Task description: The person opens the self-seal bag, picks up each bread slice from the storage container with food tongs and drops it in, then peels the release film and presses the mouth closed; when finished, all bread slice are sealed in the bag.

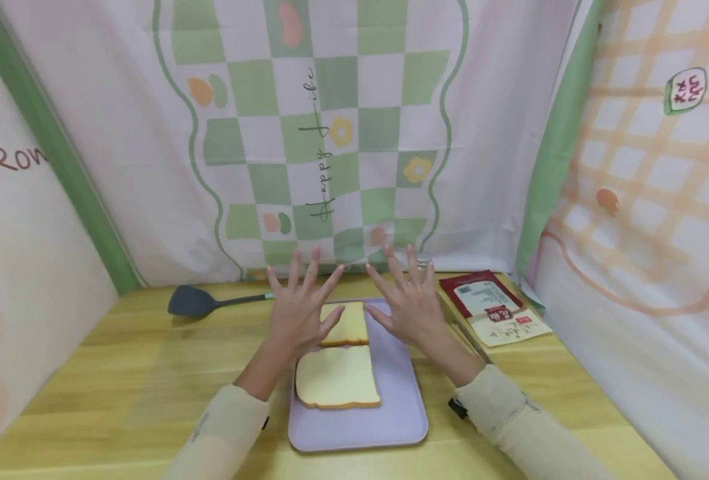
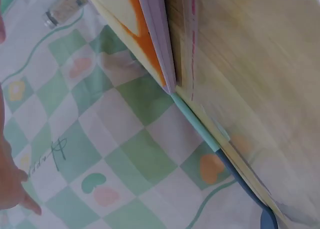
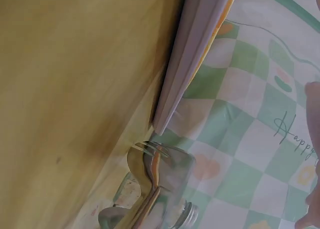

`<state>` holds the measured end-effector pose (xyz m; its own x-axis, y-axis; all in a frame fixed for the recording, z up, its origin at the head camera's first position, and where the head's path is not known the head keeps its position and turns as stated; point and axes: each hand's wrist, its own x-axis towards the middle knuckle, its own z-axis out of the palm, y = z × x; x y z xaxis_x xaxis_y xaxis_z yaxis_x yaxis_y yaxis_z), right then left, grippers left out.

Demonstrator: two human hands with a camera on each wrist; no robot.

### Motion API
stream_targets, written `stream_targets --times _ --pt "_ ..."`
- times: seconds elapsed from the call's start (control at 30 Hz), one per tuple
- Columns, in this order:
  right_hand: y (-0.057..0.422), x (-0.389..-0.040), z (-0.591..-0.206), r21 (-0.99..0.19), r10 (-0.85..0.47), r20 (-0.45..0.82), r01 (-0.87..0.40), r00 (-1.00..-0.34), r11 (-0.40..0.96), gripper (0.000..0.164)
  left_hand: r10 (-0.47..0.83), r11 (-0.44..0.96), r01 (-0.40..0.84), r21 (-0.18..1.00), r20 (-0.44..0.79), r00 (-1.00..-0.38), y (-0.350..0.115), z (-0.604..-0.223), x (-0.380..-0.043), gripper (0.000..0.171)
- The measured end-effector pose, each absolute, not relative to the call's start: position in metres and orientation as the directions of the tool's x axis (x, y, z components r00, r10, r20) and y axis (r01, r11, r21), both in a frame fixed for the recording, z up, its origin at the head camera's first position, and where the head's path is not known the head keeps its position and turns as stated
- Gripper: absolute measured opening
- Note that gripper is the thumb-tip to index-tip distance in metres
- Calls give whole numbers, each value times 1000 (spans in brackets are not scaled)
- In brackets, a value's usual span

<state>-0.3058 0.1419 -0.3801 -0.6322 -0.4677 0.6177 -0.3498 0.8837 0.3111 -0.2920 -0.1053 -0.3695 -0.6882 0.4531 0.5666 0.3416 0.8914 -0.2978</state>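
Observation:
Both hands are raised with fingers spread wide, held above the far part of a lilac tray (image 1: 396, 407). My left hand (image 1: 296, 315) is over the tray's left side, its thumb overlapping the farther bread slice (image 1: 352, 324) in the head view. Over the right side is my right hand (image 1: 416, 312), palm down like the other, holding nothing. A nearer bread slice (image 1: 338, 377) lies flat on the tray. Only parts of the fingers show at the edges of the wrist views, the left hand (image 2: 10, 176) and the right hand (image 3: 313, 119).
A dark spatula (image 1: 192, 302) lies at the back left. To the right are a red and cream packet (image 1: 495, 308) and, seen from the right wrist, a fork and spoons (image 3: 142, 189) by a clear container (image 3: 179, 164). A small glass jar (image 1: 423, 261) stands behind, before the curtain (image 1: 354, 133).

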Motion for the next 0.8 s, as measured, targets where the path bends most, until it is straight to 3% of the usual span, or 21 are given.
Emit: stream_targets --times 0.17,0.3,0.5,0.67,0.8 --pt "150 -296 -377 299 -472 613 -367 -634 881 76 464 886 368 -283 565 -683 -126 -365 -278 67" --pt "161 -283 -375 192 -457 627 -444 -630 875 66 475 877 419 -237 565 -675 -148 -361 -262 59" --pt "181 -262 -380 -53 -394 573 -513 -719 857 51 490 830 556 -51 542 -683 -186 -365 -240 44" --pt "200 -255 -384 -62 -412 503 -507 -760 860 42 502 783 622 17 574 -647 -213 -375 -229 35" --pt "217 -254 -388 -103 -418 398 -492 -817 864 44 483 778 622 89 548 -682 -225 -382 -229 31"
